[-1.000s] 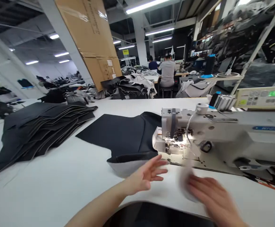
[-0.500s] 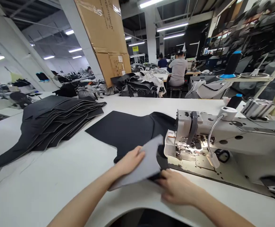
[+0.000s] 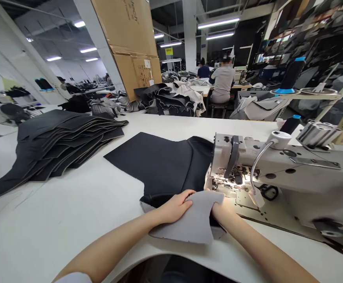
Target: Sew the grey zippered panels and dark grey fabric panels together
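Hands (image 3: 175, 207) at grey fabric (image 3: 190, 226), sewing machine (image 3: 309, 173)

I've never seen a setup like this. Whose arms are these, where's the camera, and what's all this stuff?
No robot here: these are a person's bare arms, seen from a camera worn on that person's head, looking forward and down. On the smooth white table lie a fanned stack of black fabric pieces at left and a single flat black fabric piece in the middle. At right stands a grey metal sewing machine with a small lit lamp. The left hand rests on a light grey fabric flap; the right hand reaches behind it, fingers hidden, so its grip can't be judged.
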